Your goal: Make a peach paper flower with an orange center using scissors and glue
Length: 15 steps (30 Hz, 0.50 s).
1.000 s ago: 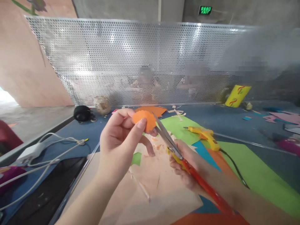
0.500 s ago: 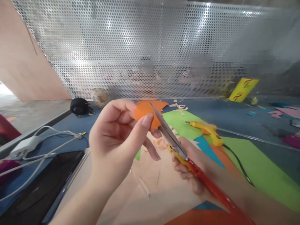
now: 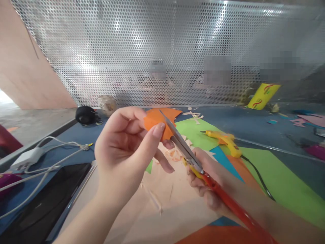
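Between the thumb and fingers of my left hand (image 3: 129, 152) is a small piece of orange paper (image 3: 154, 118), held up above the table. My right hand (image 3: 210, 179) grips a pair of scissors (image 3: 182, 142) with red and yellow on the handles. The blades point up and to the left, and one lies across the front of the orange paper close to my left thumb. Below my hands is a large pale peach sheet (image 3: 142, 220), with curled paper scraps (image 3: 174, 155) on it.
A yellow glue gun (image 3: 225, 139) lies on green sheets (image 3: 274, 169) at the right, its black cord trailing forward. A black tablet (image 3: 48, 200) and white charger cables (image 3: 56, 166) are at the left. A perforated metal screen (image 3: 127, 44) stands along the back; people show behind it.
The scissor blade tip has shifted slightly left across the orange paper. My left hand has barely moved, and both grips are the same.
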Each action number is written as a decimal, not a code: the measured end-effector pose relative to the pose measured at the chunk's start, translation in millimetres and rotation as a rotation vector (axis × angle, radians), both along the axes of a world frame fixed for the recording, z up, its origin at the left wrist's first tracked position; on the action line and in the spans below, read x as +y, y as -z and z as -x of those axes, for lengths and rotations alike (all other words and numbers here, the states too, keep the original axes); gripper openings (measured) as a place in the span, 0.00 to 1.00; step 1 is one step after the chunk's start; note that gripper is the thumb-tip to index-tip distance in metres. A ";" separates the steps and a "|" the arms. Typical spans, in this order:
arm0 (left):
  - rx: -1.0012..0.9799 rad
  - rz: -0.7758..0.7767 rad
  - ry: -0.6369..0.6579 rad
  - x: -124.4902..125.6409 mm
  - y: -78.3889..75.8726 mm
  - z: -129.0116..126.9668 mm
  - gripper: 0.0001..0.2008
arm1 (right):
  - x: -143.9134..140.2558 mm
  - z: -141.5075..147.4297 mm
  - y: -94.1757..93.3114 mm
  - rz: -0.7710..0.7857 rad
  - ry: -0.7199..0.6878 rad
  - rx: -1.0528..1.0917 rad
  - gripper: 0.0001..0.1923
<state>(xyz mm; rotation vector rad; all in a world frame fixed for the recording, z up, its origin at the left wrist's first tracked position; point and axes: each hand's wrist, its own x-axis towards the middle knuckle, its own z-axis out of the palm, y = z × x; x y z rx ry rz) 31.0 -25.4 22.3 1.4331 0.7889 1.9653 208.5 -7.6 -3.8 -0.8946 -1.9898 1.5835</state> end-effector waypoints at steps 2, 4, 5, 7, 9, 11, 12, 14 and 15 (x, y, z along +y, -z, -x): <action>0.000 -0.008 0.026 0.4 0.8 1.4 0.05 | 0.0 0.2 -0.5 0.029 -0.037 -0.022 0.19; 0.011 -0.024 0.059 1.0 1.5 3.1 0.05 | -0.3 0.5 -2.0 0.065 -0.050 -0.023 0.19; 0.017 -0.028 0.071 1.3 1.8 3.9 0.05 | -0.5 0.6 -3.2 0.081 -0.051 -0.022 0.19; 0.027 -0.035 0.092 1.7 2.2 5.0 0.05 | -1.3 0.9 -5.8 0.114 -0.055 -0.024 0.18; 0.029 -0.028 0.098 1.7 2.4 5.2 0.05 | -1.9 1.3 -6.8 0.137 -0.059 -0.021 0.19; 0.023 -0.008 0.098 1.2 2.4 4.7 0.05 | -1.3 2.2 -3.1 0.140 -0.063 0.002 0.21; 0.014 0.005 0.096 0.9 2.5 4.3 0.05 | -0.2 3.0 1.1 0.132 -0.063 0.024 0.22; -0.003 0.029 0.099 0.1 2.8 3.3 0.06 | 3.6 5.3 13.6 0.112 -0.052 0.070 0.23; -0.005 0.031 0.109 -0.4 3.2 2.8 0.06 | 6.0 6.7 20.9 0.103 -0.038 0.085 0.24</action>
